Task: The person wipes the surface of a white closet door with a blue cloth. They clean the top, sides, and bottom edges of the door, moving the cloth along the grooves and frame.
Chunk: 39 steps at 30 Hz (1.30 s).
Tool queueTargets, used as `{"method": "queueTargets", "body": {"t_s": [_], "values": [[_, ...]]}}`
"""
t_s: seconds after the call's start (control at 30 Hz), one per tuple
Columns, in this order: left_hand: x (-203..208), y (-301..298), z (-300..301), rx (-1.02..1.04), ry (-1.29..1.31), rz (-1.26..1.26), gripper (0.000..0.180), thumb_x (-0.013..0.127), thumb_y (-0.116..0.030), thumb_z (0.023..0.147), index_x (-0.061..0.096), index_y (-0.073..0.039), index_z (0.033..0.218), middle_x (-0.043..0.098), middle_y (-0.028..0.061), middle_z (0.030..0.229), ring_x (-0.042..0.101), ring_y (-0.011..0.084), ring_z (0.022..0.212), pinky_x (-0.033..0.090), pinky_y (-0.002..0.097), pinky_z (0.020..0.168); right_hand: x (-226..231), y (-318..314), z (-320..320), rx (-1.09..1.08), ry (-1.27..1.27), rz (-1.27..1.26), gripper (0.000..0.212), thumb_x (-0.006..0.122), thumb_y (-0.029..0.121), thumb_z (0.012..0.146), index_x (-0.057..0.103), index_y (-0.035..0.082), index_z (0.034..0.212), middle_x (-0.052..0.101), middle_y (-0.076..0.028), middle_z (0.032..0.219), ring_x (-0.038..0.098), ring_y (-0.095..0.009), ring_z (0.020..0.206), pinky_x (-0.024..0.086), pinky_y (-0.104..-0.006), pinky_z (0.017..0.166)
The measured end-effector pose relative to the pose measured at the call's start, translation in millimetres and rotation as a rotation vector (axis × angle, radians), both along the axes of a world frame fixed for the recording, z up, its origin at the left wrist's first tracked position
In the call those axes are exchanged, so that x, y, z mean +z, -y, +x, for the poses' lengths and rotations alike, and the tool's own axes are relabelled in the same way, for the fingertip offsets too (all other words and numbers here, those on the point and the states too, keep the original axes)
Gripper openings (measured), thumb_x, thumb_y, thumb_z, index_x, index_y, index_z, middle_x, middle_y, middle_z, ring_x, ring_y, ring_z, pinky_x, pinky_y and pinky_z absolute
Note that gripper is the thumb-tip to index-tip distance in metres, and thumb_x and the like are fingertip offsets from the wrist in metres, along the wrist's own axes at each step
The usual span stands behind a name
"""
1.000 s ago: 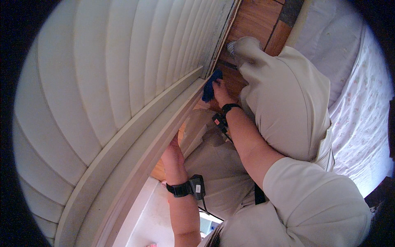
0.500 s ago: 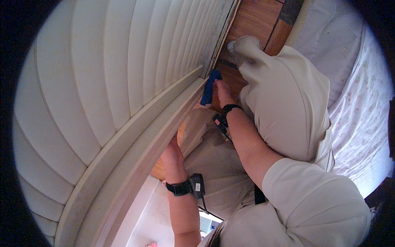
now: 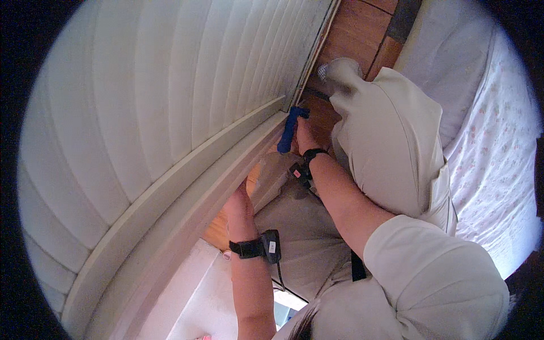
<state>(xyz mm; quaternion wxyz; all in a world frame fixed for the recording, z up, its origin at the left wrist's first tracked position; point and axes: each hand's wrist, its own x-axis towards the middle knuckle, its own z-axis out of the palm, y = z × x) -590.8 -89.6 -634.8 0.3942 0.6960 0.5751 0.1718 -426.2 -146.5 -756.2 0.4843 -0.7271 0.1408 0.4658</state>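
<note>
A blue cloth (image 3: 287, 135) is in my right hand (image 3: 302, 129), pressed close to the end of a white door's edge (image 3: 226, 157). Its upper end folds over toward my fingers, and most of those fingers are behind it or bunched against it. Nearer to me, my left hand (image 3: 238, 202) reaches to the underside of the same edge. The left fingertips pass out of sight behind the edge, so their grip does not show. The ribbed white face of the door (image 3: 153, 90) fills the left of the view.
My bent leg in beige trousers (image 3: 391, 124) takes up the space right of my right arm. Beyond it is a bed with a floral sheet (image 3: 487, 153). Brown wooden flooring (image 3: 357, 34) shows at the top. Dark devices are strapped to both wrists.
The view has shifted slightly, so the door edge and my leg sit a little lower. The blue cloth's top end now bends over more. Both hands keep about the same places along the edge.
</note>
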Motion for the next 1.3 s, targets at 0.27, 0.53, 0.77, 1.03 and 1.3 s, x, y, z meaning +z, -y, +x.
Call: {"method": "queueTargets", "body": {"t_s": [0.27, 0.53, 0.77, 1.03, 1.3], "values": [[-23, 15, 28, 0.154, 0.127, -0.282, 0.036, 0.060, -0.012, 0.087, 0.052, 0.000, 0.121, 0.058, 0.0100, 0.117, 0.056, 0.0236, 0.104, 0.046, 0.0337, 0.088, -31, -13, -33, -0.321, -0.001, 0.128, 0.046, 0.033, 0.042, 0.095, 0.053, 0.001, 0.102, 0.061, -0.011, 0.094, 0.058, -0.033, 0.088, 0.045, -0.0404, 0.079], [12, 54, 6, 0.070, 0.404, -0.302, 0.042, 0.050, -0.003, 0.091, 0.044, -0.001, 0.132, 0.051, 0.0114, 0.132, 0.055, 0.0216, 0.114, 0.046, 0.0304, 0.088, 70, -11, -38, -0.460, -0.569, 0.302, 0.047, 0.034, 0.046, 0.093, 0.050, 0.002, 0.103, 0.056, -0.009, 0.103, 0.053, -0.026, 0.090, 0.043, -0.0386, 0.080], [12, 74, -27, 0.086, 0.420, -0.268, 0.043, 0.049, -0.002, 0.090, 0.046, -0.003, 0.132, 0.054, 0.0066, 0.127, 0.056, 0.0190, 0.109, 0.044, 0.0297, 0.090, 95, -14, -40, -0.301, -0.386, 0.396, 0.045, 0.035, 0.038, 0.091, 0.056, -0.001, 0.102, 0.058, -0.011, 0.099, 0.051, -0.024, 0.087, 0.040, -0.0345, 0.081], [0, 89, -49, 0.051, 0.581, -0.190, 0.037, 0.050, 0.000, 0.089, 0.050, -0.001, 0.126, 0.057, 0.0086, 0.121, 0.054, 0.0173, 0.111, 0.041, 0.0302, 0.098, 193, 1, -47, -0.037, -0.048, 0.760, 0.015, 0.053, 0.028, 0.088, 0.046, 0.016, 0.082, 0.045, 0.003, 0.075, 0.045, -0.010, 0.070, 0.036, -0.0273, 0.062], [5, 98, -42, 0.035, 0.587, -0.148, 0.033, 0.047, 0.006, 0.089, 0.054, -0.002, 0.120, 0.060, 0.0099, 0.115, 0.056, 0.0174, 0.106, 0.045, 0.0294, 0.093, 277, 1, -15, 0.297, 0.863, 0.974, 0.024, 0.066, 0.013, 0.080, 0.047, 0.001, 0.087, 0.047, -0.009, 0.082, 0.048, -0.020, 0.075, 0.042, -0.0330, 0.069]]}}
